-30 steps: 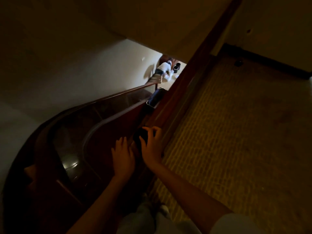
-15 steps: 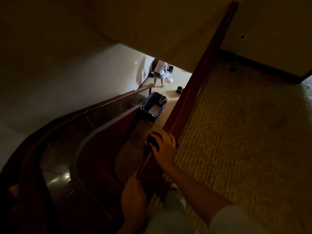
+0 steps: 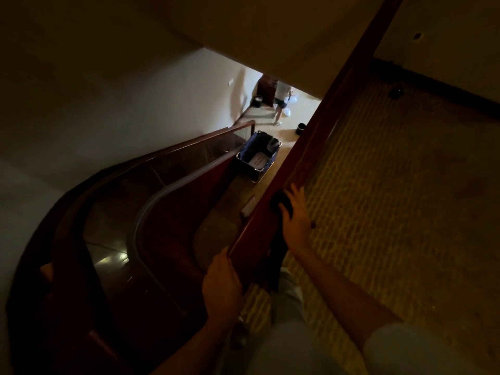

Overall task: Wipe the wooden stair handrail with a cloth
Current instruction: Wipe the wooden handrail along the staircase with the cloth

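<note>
Two hands in view, both on one wooden handrail (image 3: 311,147) slanting from bottom centre up to the top right edge. Right hand (image 3: 296,215) laid on top of the handrail over one dark cloth (image 3: 281,205), fingers stretched forward and fairly straight, thumb out to the left, pressing the cloth flat against the wood rather than clenching it. A tail of the same cloth hanging down beneath that hand, alongside the handrail. Left hand (image 3: 221,285) lower down, wrapped round the handrail's left edge near its end, back of the hand up, fingertips hidden behind the wood. Two bare forearms reaching in from the bottom edge. To the right of the handrail, one stretch of patterned yellowish carpet (image 3: 392,226). To the left, one second, curved rail (image 3: 162,155) over a glass panel, sweeping down the stairwell. On the lit floor below: one blue-lined cart (image 3: 257,158); one person (image 3: 282,100) standing beyond it with white bags in hand, number too small to count; and two small dark bins, one bin (image 3: 257,101) by the wall just left of the person, the other bin (image 3: 301,128) just beside the handrail's edge. Very dim everywhere else.
</note>
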`<action>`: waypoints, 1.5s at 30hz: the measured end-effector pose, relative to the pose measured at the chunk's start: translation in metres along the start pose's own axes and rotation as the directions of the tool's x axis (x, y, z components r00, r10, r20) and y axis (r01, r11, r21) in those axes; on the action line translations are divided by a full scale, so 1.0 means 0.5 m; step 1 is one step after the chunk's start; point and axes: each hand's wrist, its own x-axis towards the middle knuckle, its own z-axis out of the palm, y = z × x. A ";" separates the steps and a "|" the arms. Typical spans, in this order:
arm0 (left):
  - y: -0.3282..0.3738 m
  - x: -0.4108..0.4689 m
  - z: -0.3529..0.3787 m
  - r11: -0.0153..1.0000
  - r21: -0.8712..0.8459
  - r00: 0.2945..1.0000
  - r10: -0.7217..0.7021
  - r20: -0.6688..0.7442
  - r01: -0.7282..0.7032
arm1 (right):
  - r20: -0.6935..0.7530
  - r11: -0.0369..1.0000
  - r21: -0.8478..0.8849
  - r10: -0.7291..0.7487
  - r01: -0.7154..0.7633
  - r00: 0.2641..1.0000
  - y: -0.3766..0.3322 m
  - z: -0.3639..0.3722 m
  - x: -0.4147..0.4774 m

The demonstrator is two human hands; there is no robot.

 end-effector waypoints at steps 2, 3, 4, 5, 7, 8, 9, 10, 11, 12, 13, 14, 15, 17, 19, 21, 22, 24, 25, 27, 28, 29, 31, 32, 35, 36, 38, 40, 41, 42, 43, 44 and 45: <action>-0.002 -0.002 0.003 0.999 0.027 1.000 0.021 0.004 -0.021 | -0.044 0.989 -0.134 0.059 -0.064 0.997 -0.038 0.029 0.067; -0.001 0.002 0.004 0.999 0.034 1.000 0.019 0.006 -0.019 | -0.046 0.981 -0.190 0.026 -0.035 0.999 -0.056 0.043 0.073; -0.001 0.001 0.004 0.999 0.035 1.000 0.018 -0.004 -0.018 | -0.026 0.977 -0.212 -0.037 0.030 0.999 -0.064 0.058 0.058; -0.002 0.001 0.003 0.999 0.028 0.999 0.034 -0.028 -0.034 | 0.018 0.971 -0.197 -0.138 0.139 0.990 -0.068 0.069 0.019; -0.001 -0.002 -0.001 0.996 -0.001 0.994 0.090 -0.062 -0.090 | 0.115 0.924 -0.125 -0.349 0.362 0.930 -0.059 0.073 -0.099; 0.001 -0.005 -0.003 0.993 -0.012 0.991 0.112 -0.071 -0.113 | 0.143 0.905 -0.079 -0.404 0.417 0.904 -0.045 0.063 -0.149; 0.002 -0.007 -0.003 0.991 -0.024 0.988 0.128 -0.085 -0.130 | 0.148 0.910 -0.038 -0.403 0.412 0.903 -0.028 0.052 -0.177; 0.003 -0.008 -0.003 0.991 -0.033 0.987 0.126 -0.096 -0.130 | 0.130 0.938 0.003 -0.344 0.346 0.930 -0.013 0.041 -0.184; 0.005 -0.008 -0.005 0.992 -0.040 0.988 0.113 -0.106 -0.118 | 0.085 0.974 0.047 -0.226 0.223 0.970 -0.006 0.032 -0.171; 0.005 -0.008 -0.006 0.993 -0.040 0.988 0.103 -0.114 -0.108 | 0.016 0.993 0.095 -0.079 0.077 0.997 -0.007 0.029 -0.143; 0.005 -0.005 -0.005 0.994 -0.039 0.988 0.101 -0.116 -0.106 | -0.053 0.987 0.152 0.057 -0.048 0.997 -0.016 0.031 -0.105; 0.006 -0.004 -0.004 0.994 -0.039 0.989 0.100 -0.106 -0.105 | -0.095 0.972 0.199 0.142 -0.121 0.985 -0.031 0.035 -0.067; 0.006 -0.002 -0.004 0.995 -0.029 0.991 0.097 -0.092 -0.101 | -0.116 0.966 0.209 0.175 -0.148 0.978 -0.050 0.040 -0.042; 0.005 -0.001 -0.004 0.994 0.010 0.992 0.108 -0.072 -0.108 | -0.150 0.977 0.182 0.143 -0.115 0.978 -0.064 0.058 -0.044; 0.004 -0.004 -0.005 0.992 0.015 0.990 0.129 -0.066 -0.128 | -0.170 0.970 0.230 0.125 -0.083 0.978 -0.056 0.073 -0.110; 0.002 -0.007 -0.004 0.988 -0.026 0.985 0.147 -0.088 -0.150 | -0.208 0.955 0.286 0.140 -0.077 0.968 -0.044 0.088 -0.201; -0.001 -0.007 -0.002 0.985 -0.048 0.980 0.160 -0.115 -0.166 | -0.234 0.949 0.305 0.152 -0.076 0.960 -0.047 0.096 -0.238; -0.013 -0.002 0.010 0.982 -0.045 0.973 0.176 -0.151 -0.185 | -0.275 0.899 0.416 0.272 -0.141 0.922 -0.060 0.112 -0.284; -0.019 0.001 0.014 0.981 -0.033 0.970 0.184 -0.161 -0.191 | -0.271 0.839 0.508 0.370 -0.195 0.889 -0.067 0.116 -0.296; -0.026 0.003 0.016 0.967 -0.004 0.954 0.251 -0.166 -0.255 | -0.202 0.654 0.700 0.566 -0.286 0.800 -0.069 0.111 -0.304; -0.028 0.005 0.016 0.947 0.021 0.935 0.321 -0.151 -0.322 | -0.151 0.564 0.764 0.628 -0.313 0.764 -0.061 0.108 -0.304; -0.029 0.007 0.013 0.909 0.064 0.903 0.416 -0.110 -0.411 | -0.107 0.504 0.796 0.664 -0.336 0.740 -0.051 0.105 -0.307; -0.030 0.023 0.007 0.781 0.153 0.792 0.610 0.021 -0.605 | -0.030 0.460 0.798 0.675 -0.389 0.738 -0.030 0.106 -0.319; -0.025 0.038 0.002 0.724 0.162 0.740 0.667 0.086 -0.671 | 0.009 0.451 0.791 0.667 -0.413 0.745 -0.022 0.108 -0.329; 0.007 0.095 -0.004 0.690 0.157 0.707 0.679 0.196 -0.706 | 0.079 0.441 0.760 0.666 -0.477 0.741 -0.004 0.129 -0.370; 0.019 0.112 -0.001 0.697 0.162 0.714 0.668 0.207 -0.699 | 0.088 0.438 0.749 0.677 -0.497 0.731 -0.002 0.136 -0.382; 0.038 0.133 0.010 0.689 0.168 0.708 0.670 0.226 -0.705 | 0.091 0.444 0.731 0.688 -0.517 0.720 -0.003 0.144 -0.386; 0.049 0.138 0.022 0.667 0.174 0.688 0.686 0.236 -0.725 | 0.087 0.434 0.741 0.694 -0.512 0.715 -0.001 0.140 -0.346; 0.050 0.138 0.026 0.665 0.173 0.686 0.690 0.231 -0.727 | 0.072 0.426 0.755 0.701 -0.498 0.709 0.003 0.133 -0.311; 0.051 0.139 0.027 0.668 0.172 0.689 0.689 0.225 -0.724 | 0.055 0.421 0.764 0.713 -0.489 0.699 0.008 0.124 -0.271; 0.049 0.139 0.028 0.671 0.176 0.693 0.685 0.223 -0.720 | 0.032 0.435 0.762 0.715 -0.480 0.698 0.013 0.115 -0.235; 0.049 0.138 0.028 0.671 0.186 0.696 0.683 0.223 -0.718 | 0.010 0.451 0.761 0.711 -0.467 0.703 0.015 0.104 -0.212; 0.049 0.137 0.028 0.672 0.193 0.699 0.680 0.222 -0.715 | 0.000 0.463 0.758 0.704 -0.459 0.710 0.016 0.100 -0.203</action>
